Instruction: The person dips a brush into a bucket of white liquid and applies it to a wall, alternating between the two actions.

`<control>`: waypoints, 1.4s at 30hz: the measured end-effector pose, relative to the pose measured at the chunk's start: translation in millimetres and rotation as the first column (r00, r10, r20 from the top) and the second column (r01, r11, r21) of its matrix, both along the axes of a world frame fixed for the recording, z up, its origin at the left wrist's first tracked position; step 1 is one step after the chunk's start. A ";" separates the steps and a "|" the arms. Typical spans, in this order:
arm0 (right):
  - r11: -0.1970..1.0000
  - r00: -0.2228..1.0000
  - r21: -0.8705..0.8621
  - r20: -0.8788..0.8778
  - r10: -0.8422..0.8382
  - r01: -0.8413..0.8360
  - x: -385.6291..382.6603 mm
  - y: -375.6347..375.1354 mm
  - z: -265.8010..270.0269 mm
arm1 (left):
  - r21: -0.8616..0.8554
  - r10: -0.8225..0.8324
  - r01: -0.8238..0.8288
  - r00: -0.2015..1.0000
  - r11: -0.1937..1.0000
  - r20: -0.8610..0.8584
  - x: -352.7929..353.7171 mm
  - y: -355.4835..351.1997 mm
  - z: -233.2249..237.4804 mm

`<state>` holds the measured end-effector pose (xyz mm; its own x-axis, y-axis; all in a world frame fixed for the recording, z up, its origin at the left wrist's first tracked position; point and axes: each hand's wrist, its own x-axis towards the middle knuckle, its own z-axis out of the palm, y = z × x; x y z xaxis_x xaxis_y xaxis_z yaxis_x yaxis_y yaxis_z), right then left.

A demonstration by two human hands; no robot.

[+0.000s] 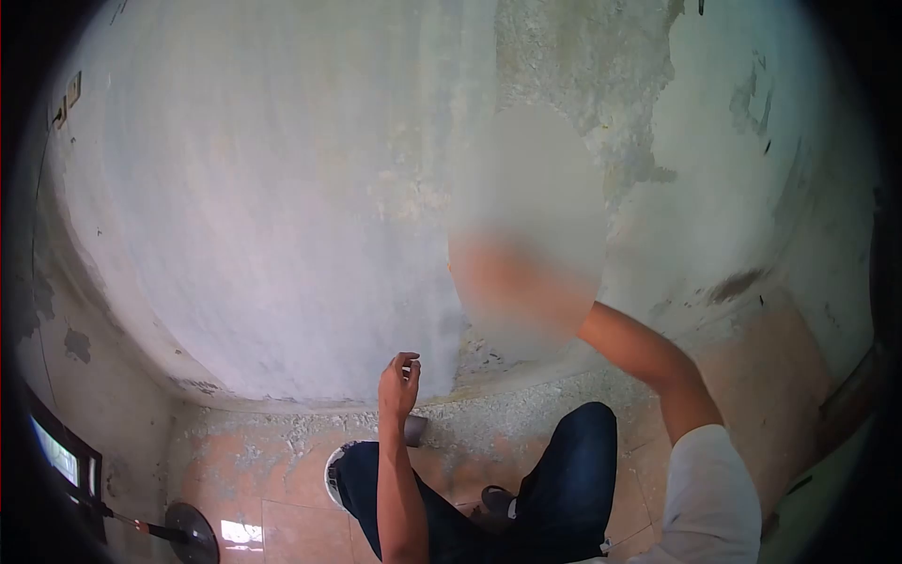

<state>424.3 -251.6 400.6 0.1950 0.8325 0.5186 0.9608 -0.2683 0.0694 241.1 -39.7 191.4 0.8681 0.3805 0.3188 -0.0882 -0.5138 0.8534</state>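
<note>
My left hand (400,383) is in front of the lower wall, above my knee, with its fingers loosely bent, a little apart and nothing between them. Up and to the right, my right hand (498,271) is a blurred shape in front of the wall (282,207). Its fingers, and anything in them, cannot be made out. The wall is pale and smooth on the left. Rough grey patches (545,61) show at the upper middle, partly hidden by the blur. Just right of my left wrist, a dark grey cylinder (415,431) rests on the debris at the wall's foot.
Flaky debris (536,404) lies along the wall's base on the tiled floor (301,526). A white rim (333,477) shows beside my left knee. A round dark base with a pole (193,534) stands at the lower left. Sockets (73,88) are on the wall at the upper left.
</note>
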 end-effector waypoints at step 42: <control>0.977 0.994 0.186 0.016 -0.113 0.108 10.0 -16.9 -151.4 | -0.006 -0.004 0.004 0.999 1.000 -0.045 3.4 14.5 -13.0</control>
<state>434.3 -268.4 249.3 0.2646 0.6964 0.6671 0.9232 -0.3829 0.0336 244.5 -25.2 178.4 0.8830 0.3785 0.2775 -0.0521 -0.5086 0.8594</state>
